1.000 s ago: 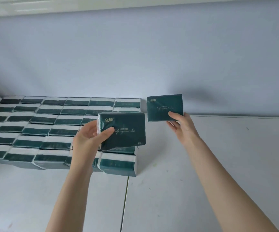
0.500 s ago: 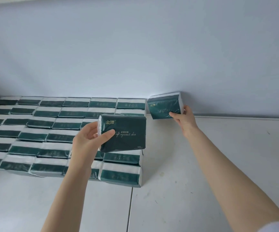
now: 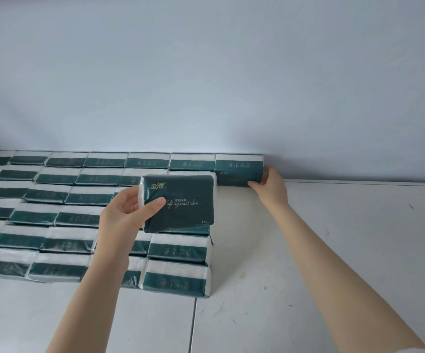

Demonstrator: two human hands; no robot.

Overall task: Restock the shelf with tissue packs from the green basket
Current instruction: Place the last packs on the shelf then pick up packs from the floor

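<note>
Placement: right grip (image 3: 270, 186) curled round dark green plastic-wrapped tissue pack (image 3: 238, 170) at back row's right end, centre-right of frame, on white shelf (image 3: 346, 250). Left grip (image 3: 127, 212) pinches second pack (image 3: 183, 202) mid-frame. Next, likely: release, seat second.

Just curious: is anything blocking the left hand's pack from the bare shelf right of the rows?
Nothing visible: the pack in the left hand has open shelf beside it; the right hand holds the back-row pack.

held tissue pack (image 3: 180, 202) front: "金漂", "Soft against skin", "420" at lower corner
</note>
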